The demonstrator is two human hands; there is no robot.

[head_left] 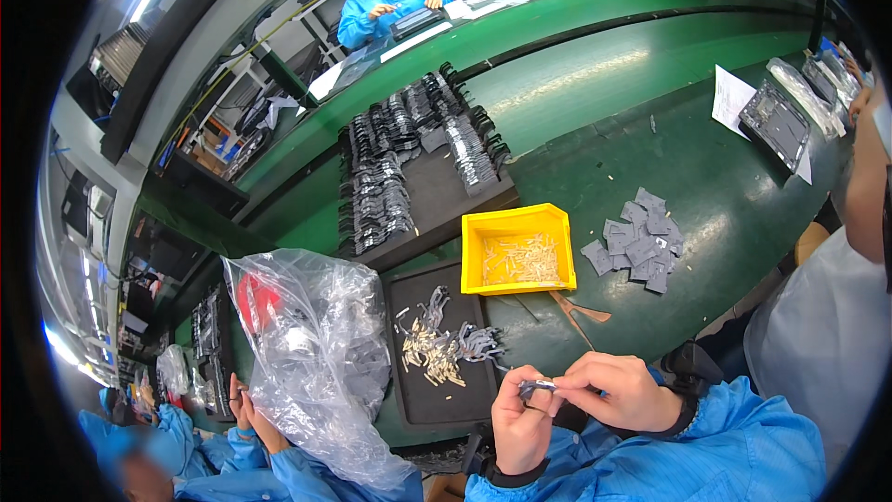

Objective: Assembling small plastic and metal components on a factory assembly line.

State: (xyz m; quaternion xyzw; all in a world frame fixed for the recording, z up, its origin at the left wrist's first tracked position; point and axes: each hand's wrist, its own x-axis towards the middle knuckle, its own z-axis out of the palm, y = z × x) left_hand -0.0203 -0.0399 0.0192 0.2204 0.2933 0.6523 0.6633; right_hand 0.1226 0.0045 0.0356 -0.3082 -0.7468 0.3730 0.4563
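Note:
My left hand (520,426) is closed, gripping a small dark curved plastic part (536,389) between thumb and fingers. Pinched at the near end of that same part is my right hand (624,394); anything smaller between its fingertips is hidden. Just left of my hands lies a black tray (418,279) with a heap of small tan pins (433,355) and grey curved plastic parts (478,342). Beyond them stands a yellow bin (517,221) holding many similar pins. A brown-handled pliers-like tool (578,309) rests on the green table in front of the bin.
Flat grey plates (641,244) lie piled right of the bin. Rows of black parts (395,139) fill a dark foam block (446,188). A clear plastic bag (311,344) bulges at left, beside a co-worker's hand (265,423). Another person sits close at right; a conveyor (641,65) runs beyond.

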